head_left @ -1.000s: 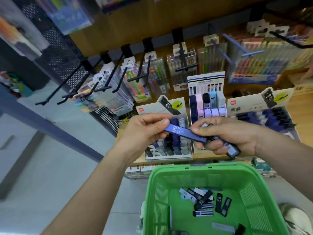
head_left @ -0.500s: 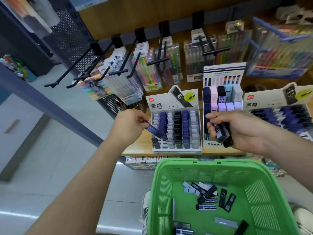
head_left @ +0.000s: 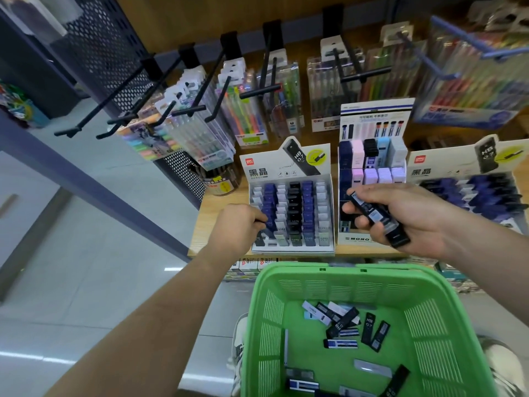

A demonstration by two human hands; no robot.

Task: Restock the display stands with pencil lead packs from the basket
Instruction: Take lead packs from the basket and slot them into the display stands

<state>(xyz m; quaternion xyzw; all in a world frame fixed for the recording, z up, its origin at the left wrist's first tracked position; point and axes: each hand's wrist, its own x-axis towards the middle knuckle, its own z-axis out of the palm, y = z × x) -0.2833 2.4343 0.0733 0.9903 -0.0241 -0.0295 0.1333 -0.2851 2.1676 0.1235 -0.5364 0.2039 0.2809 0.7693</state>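
My left hand [head_left: 239,224] pinches a blue lead pack [head_left: 269,223] at the lower left slots of the white display stand [head_left: 292,213], which holds rows of blue, black and white packs. To its right, my right hand [head_left: 400,216] grips a bundle of black lead packs [head_left: 378,219] in front of a second stand [head_left: 372,179]. Below, the green basket [head_left: 429,285] holds several loose black, white and blue lead packs [head_left: 343,325].
A third stand [head_left: 472,193] with blue packs sits at the right on the wooden shelf [head_left: 217,213]. Black hooks [head_left: 183,107] with pen packs jut out above and to the left. A grey tiled floor lies at the left.
My left hand carried the blue pack away from the right hand, down to the left stand's front slots. My right hand drew back right, keeping the black packs.
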